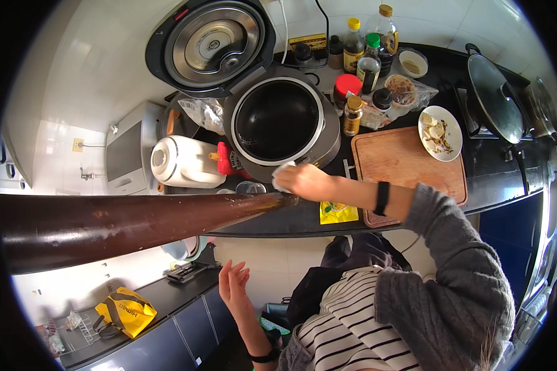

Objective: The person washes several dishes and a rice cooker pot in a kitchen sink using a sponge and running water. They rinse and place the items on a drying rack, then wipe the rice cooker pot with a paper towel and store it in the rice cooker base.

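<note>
My right hand (pixel 302 181) grips a crumpled white tissue or cloth (pixel 282 175) against the front of a grey electric cooker (pixel 322 155). The cooker's lid (pixel 213 44) stands raised at the back, its metal inner plate showing. Inside the body sits a dark inner pot (pixel 278 121) with a pale metal rim and a few droplets or marks on its wall. Below the counter's edge, my left hand (pixel 234 283) hangs in the air with its fingers apart and nothing in it. A yellow packet (pixel 339 213) lies on the counter under my right forearm.
A brown pipe (pixel 144 222) crosses the left side near the counter. White jug (pixel 185 162) and red Heinz pouch (pixel 229 160) sit left of the cooker. Rightward are sauce bottles (pixel 352 44), a wooden cutting board (pixel 394 153), a plate of food pieces (pixel 455 123) and a lidded wok (pixel 494 99).
</note>
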`<state>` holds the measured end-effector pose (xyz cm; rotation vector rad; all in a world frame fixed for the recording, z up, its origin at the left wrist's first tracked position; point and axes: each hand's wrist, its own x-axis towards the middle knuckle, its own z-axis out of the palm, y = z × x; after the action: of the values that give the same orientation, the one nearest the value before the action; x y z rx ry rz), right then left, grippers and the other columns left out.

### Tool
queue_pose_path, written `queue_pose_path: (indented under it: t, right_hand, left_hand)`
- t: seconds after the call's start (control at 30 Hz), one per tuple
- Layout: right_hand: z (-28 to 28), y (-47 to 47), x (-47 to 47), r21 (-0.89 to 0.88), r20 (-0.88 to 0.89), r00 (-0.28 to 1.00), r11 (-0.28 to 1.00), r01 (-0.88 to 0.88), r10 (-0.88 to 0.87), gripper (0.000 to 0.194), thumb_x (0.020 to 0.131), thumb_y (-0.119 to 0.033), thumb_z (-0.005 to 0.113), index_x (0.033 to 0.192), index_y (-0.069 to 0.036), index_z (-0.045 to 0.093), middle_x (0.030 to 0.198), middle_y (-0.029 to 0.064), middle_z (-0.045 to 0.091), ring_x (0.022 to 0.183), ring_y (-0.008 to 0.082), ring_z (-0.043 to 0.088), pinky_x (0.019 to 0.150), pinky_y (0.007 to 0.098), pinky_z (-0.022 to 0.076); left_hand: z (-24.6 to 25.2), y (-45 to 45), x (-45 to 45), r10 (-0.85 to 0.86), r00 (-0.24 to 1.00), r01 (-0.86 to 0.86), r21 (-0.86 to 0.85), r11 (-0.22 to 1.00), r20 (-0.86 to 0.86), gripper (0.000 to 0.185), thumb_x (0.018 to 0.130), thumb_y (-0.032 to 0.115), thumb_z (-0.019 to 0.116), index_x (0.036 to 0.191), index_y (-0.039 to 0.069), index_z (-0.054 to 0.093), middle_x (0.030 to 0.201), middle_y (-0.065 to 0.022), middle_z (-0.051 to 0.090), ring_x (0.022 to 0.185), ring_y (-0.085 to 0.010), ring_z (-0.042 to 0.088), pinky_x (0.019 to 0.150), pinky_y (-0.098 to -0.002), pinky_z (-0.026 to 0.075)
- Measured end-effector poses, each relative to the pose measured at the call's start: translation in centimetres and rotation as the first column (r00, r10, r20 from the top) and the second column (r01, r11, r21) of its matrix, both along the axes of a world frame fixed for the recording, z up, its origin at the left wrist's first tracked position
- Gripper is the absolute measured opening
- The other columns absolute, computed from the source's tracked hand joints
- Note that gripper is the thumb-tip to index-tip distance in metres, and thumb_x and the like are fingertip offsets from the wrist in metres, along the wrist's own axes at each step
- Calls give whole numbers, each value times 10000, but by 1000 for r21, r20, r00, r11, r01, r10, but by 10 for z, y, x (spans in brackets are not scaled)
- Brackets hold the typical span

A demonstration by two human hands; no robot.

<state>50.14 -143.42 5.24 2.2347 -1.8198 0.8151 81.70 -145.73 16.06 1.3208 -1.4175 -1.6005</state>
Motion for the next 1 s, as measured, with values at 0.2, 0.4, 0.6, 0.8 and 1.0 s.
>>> queue_pose_path:
  t: [0.2, 0.4, 0.6, 0.8, 1.0]
  right_hand:
    - [-11, -48, 19, -55, 97, 995, 998, -4, 9, 268, 722, -95, 575, 982, -35, 592, 1093, 76, 595, 1019, 221, 597, 783, 302, 531]
    - [36, 49, -36, 49, 169, 983, 996, 71, -78, 261, 658, -82, 644, 914, -77, 596, 895, 57, 603, 816, 225, 628, 671, 319, 537]
    - [31, 50, -57, -18, 86, 965, 968, 252, -250, 104, 667, -82, 601, 742, -51, 535, 812, 76, 520, 755, 233, 574, 569, 339, 501]
    - [15, 70, -54, 59, 120, 860, 868, 493, -496, 335, 658, -20, 594, 992, -4, 586, 992, 97, 560, 931, 241, 573, 703, 321, 530]
    - [21, 64, -54, -31, 73, 931, 932, 361, -358, 300, 668, -25, 577, 968, -27, 585, 939, 68, 560, 887, 240, 586, 717, 348, 517]
  left_hand:
    - [-8, -5, -26, -122, 991, 121, -27, 992, -45, 327, 970, 216, 487, 1242, 34, 503, 1047, -101, 630, 861, -115, 616, 780, -231, 476]
    - [-15, -10, -13, -12, 997, 19, 77, 997, -82, 299, 972, 155, 468, 1241, 28, 502, 1059, -127, 636, 853, -123, 630, 777, -244, 491]
    - [-23, -13, -17, -35, 988, 51, 104, 993, -150, 295, 976, 167, 465, 1236, 34, 507, 1061, -119, 638, 847, -118, 629, 770, -239, 494]
    - [-20, -18, -22, -42, 986, 52, 62, 997, -160, 288, 979, 164, 456, 1234, 43, 509, 1059, -115, 639, 853, -124, 628, 779, -239, 491]
    - [-20, -13, -21, -105, 988, 109, 30, 994, -113, 273, 978, 162, 458, 1219, 48, 518, 1049, -111, 641, 855, -123, 627, 789, -241, 486]
